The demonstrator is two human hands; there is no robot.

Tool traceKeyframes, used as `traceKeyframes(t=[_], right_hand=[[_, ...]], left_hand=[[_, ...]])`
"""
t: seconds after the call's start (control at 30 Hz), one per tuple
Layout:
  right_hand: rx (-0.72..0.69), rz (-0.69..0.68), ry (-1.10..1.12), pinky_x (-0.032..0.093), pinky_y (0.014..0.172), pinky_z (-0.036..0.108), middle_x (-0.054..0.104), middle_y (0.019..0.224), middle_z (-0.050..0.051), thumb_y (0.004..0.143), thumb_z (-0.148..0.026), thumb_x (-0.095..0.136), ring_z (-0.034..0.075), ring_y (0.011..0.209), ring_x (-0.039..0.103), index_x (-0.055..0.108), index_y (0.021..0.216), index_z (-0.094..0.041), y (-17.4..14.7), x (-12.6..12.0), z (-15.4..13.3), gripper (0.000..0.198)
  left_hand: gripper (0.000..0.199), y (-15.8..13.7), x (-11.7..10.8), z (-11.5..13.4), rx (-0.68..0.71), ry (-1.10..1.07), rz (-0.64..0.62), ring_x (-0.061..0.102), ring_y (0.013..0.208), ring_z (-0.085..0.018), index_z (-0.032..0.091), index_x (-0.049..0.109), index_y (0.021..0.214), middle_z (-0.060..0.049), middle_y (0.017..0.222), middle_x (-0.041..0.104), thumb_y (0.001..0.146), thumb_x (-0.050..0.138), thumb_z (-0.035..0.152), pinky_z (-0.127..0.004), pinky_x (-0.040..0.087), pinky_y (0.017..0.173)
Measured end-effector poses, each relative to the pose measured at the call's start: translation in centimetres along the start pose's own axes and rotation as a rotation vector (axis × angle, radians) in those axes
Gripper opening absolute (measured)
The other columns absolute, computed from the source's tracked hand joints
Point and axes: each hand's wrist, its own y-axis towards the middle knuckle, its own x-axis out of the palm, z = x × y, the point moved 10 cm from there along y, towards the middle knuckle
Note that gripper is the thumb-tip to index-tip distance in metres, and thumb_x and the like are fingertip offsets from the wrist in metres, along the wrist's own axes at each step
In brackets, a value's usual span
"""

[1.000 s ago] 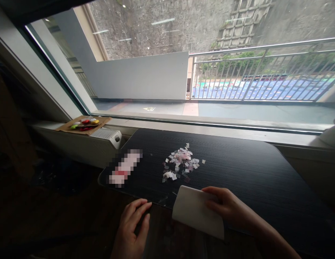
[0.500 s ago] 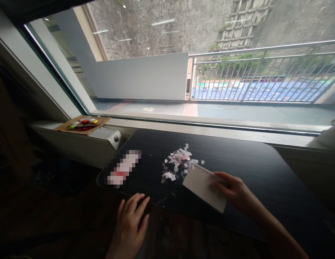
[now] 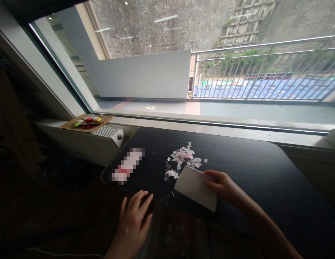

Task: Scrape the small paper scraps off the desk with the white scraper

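Note:
My right hand (image 3: 223, 185) grips a stiff white card (image 3: 194, 187) by its right end, thumb on the near face. The card is tilted, and its left end is beside a loose heap of small paper squares (image 3: 182, 156), pale with some pinkish ones. Nearer to me, a few white squares (image 3: 172, 174) lie in a small clump. At the near edge of the black table (image 3: 237, 154), my left hand (image 3: 135, 216) hovers or rests with fingers spread, holding nothing; I cannot tell whether the fingertips touch the edge.
A blurred-out pink and white strip (image 3: 128, 165) lies on the table's left side. Beyond the left end stand a white radiator (image 3: 109, 133) and a cardboard sheet (image 3: 67, 124) bearing colourful pieces (image 3: 89, 120). A large window borders the far side.
My right hand has moved the card to the left, closer to the small clump of squares. My left hand stays spread at the table edge. The whole view has shifted slightly.

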Motion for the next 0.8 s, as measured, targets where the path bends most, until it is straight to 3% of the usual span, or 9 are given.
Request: traceKeyframes(t=[0.23, 0.47, 0.57, 0.67, 0.8], right_hand=[[0.027, -0.158, 0.051, 0.045, 0.060, 0.027, 0.072, 0.083, 0.007, 0.069, -0.024, 0.056, 0.020, 0.072, 0.062, 0.071, 0.099, -0.009, 0.8, 2.2, 0.5, 0.037], [0.030, -0.282, 0.078, 0.049, 0.065, 0.028, 0.073, 0.089, 0.009, 0.073, -0.025, 0.057, 0.023, 0.078, 0.065, 0.069, 0.107, -0.009, -0.8, 3.3, -0.4, 0.040], [-0.040, -0.188, -0.089, 0.050, 0.064, 0.028, 0.073, 0.089, 0.008, 0.075, -0.026, 0.056, 0.023, 0.078, 0.066, 0.069, 0.109, -0.013, -2.5, 2.2, -1.5, 0.039], [-0.100, 0.039, -0.239, 0.051, 0.063, 0.030, 0.073, 0.085, 0.007, 0.081, -0.029, 0.049, 0.022, 0.073, 0.067, 0.068, 0.113, -0.016, -4.5, 0.0, -2.1, 0.039], [-0.386, 0.306, -0.335, 0.054, 0.072, 0.027, 0.070, 0.107, 0.007, 0.087, -0.023, 0.040, 0.020, 0.087, 0.069, 0.062, 0.119, -0.025, -7.7, -1.4, -3.4, 0.040]], left_hand=[[0.047, -0.1, 0.3, -0.3, -0.021, -0.021, -0.030, 0.053, 0.120, -0.028, 0.030, 0.052, 0.129, -0.009, 0.129, 0.057, 0.085, 0.040, 0.018, -0.063, 0.038, 0.098], [0.047, -0.1, 0.5, -0.6, -0.037, -0.023, -0.035, 0.052, 0.121, -0.027, 0.030, 0.053, 0.129, -0.009, 0.129, 0.057, 0.085, 0.039, 0.017, -0.063, 0.036, 0.100], [0.047, -0.1, 0.5, -0.5, -0.043, -0.016, -0.075, 0.052, 0.122, -0.027, 0.029, 0.053, 0.129, -0.009, 0.130, 0.057, 0.086, 0.040, 0.017, -0.061, 0.036, 0.101], [0.046, 0.1, 0.3, -0.4, -0.038, -0.012, -0.089, 0.052, 0.122, -0.027, 0.029, 0.053, 0.129, -0.009, 0.130, 0.057, 0.086, 0.041, 0.018, -0.062, 0.036, 0.100], [0.046, 0.2, 0.4, -0.3, -0.032, -0.003, -0.083, 0.052, 0.122, -0.028, 0.029, 0.053, 0.128, -0.010, 0.129, 0.057, 0.085, 0.042, 0.016, -0.063, 0.036, 0.099]])
